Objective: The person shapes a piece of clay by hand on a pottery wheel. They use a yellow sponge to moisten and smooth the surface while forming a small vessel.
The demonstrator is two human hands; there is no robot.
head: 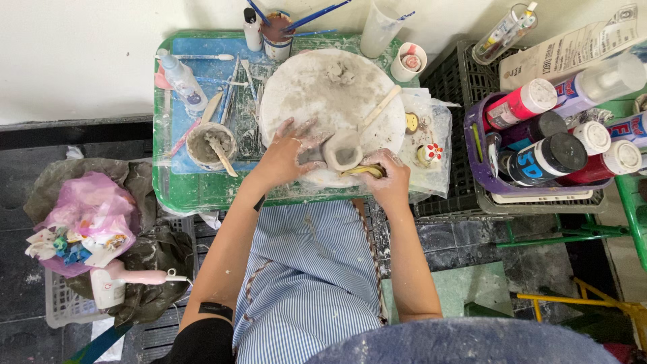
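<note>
Seen from above, a person in a blue striped apron (306, 276) sits at a small green table (176, 192) smeared with clay. At its middle lies a round grey turntable (317, 84), and everything else is placed around it. At the turntable's near edge stands a small grey clay pot (342, 152), open at the top. The left hand (286, 155) rests against the pot's left side with fingers spread and loose, touching it but not closed around it. The right hand (389, 178), at the turntable's near right edge, has its grip closed on a yellow sponge (362, 171) pressed at the pot's base. A wooden stick (381, 106) lies on the turntable just behind the pot, slanting away to the right. Left of the turntable sit a clay-coated bowl with a tool in it (210, 145), a row of thin modelling tools (236, 87) and a small squeeze bottle (182, 79). Behind it stand a cup of blue-handled brushes (278, 34) and a clear plastic cup (379, 28). Just right of it, small painted figures (429, 154) lie on clear plastic. Farther right, a purple basket (472, 145) holds paint bottles (546, 158). Far left of the table, on the floor, a crate holds a pink bag (94, 209) and a pink hair dryer (128, 280).
</note>
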